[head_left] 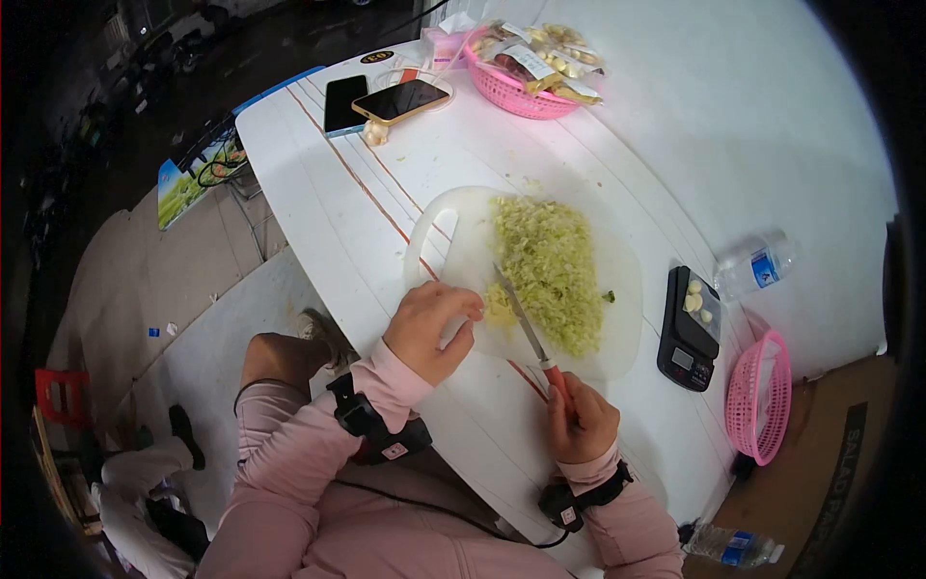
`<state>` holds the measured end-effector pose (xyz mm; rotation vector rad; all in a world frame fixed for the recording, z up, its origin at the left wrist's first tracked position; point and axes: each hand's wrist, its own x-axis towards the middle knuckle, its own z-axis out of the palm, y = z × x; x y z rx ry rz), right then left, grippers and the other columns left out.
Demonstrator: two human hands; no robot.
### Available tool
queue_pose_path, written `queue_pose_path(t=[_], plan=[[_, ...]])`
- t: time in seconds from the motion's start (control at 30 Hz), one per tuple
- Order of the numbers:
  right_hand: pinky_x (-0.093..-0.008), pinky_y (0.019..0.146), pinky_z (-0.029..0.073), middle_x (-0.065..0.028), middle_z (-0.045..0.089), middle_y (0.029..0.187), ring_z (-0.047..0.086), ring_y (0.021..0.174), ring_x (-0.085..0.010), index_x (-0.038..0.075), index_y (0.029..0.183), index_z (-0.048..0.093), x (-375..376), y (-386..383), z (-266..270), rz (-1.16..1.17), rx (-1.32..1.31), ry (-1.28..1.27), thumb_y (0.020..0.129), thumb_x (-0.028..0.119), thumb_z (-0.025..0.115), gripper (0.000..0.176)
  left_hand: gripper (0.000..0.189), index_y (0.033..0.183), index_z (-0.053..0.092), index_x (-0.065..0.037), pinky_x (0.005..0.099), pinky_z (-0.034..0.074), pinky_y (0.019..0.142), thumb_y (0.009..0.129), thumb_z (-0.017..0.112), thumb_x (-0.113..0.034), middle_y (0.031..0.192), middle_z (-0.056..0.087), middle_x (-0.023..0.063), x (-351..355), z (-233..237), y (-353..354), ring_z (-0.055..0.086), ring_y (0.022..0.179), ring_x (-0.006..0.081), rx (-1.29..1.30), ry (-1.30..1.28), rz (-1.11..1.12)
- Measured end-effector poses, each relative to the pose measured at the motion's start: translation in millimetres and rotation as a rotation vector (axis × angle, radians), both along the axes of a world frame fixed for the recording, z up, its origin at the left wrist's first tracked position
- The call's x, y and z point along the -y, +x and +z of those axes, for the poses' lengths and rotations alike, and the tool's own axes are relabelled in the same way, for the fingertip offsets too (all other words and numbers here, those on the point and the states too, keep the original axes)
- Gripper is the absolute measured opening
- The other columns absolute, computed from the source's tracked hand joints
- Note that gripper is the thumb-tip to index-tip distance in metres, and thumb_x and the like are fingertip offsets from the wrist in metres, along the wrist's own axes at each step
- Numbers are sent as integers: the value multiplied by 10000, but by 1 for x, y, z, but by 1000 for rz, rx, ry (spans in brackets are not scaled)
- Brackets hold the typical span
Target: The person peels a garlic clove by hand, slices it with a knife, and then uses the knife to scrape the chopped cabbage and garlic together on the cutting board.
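A knife with a red-orange handle (pixel 554 374) is gripped in my right hand (pixel 584 422). Its narrow blade (pixel 522 318) points away from me, lying over the near-left edge of a pile of finely chopped pale green vegetable (pixel 550 270). The pile rests on a white cutting board (pixel 622 338) with a cut-out handle at its left. Beside the blade, my left hand (pixel 432 330) hovers over the board's near-left edge, fingers bent and thumb apart, with nothing visible between them. Between that hand and the blade lies a small heap of pale yellow minced bits (pixel 500 309).
A black scale (pixel 680 333) with peeled garlic cloves (pixel 695 297) stands right of the board, near a plastic bottle (pixel 757 265) and a pink basket (pixel 757 400). Farther back are two phones (pixel 401 100), a garlic bulb (pixel 375 133) and a pink basket of packets (pixel 521 95).
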<state>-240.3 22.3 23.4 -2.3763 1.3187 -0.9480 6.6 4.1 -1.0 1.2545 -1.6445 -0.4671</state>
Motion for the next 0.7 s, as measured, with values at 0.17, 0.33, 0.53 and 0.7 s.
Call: queue_pose_path(t=[0.17,0.33,0.53,0.7], plan=[[-377,472,463,-126,626,697,609,529,-309,54,1070,658,-1,2,2,3,-35,35,870,49,671,200,252,1024,642,-65,381,472,899,794,605,33,963,720,59,-1,3,-2,624,952,280,57,1,-23],[-392,473,463,-126,627,702,609,536,-323,71,1077,655,2,0,3,24,-97,34,867,57,674,212,227,991,663,-67,383,471,901,795,595,25,974,707,56,0,4,0,619,957,282,50,38,-58],[-369,460,451,-113,603,674,592,509,-290,62,1069,667,1,0,0,-8,-32,29,858,40,681,212,235,1005,656,-60,383,476,891,792,599,18,956,702,59,-1,5,0,621,959,282,70,-4,-80],[-343,457,444,-103,593,663,579,489,-260,53,1072,673,1,0,3,-22,12,-7,849,25,691,225,238,1009,649,-51,376,473,891,792,594,29,969,698,71,-2,8,0,619,965,285,20,13,-67]])
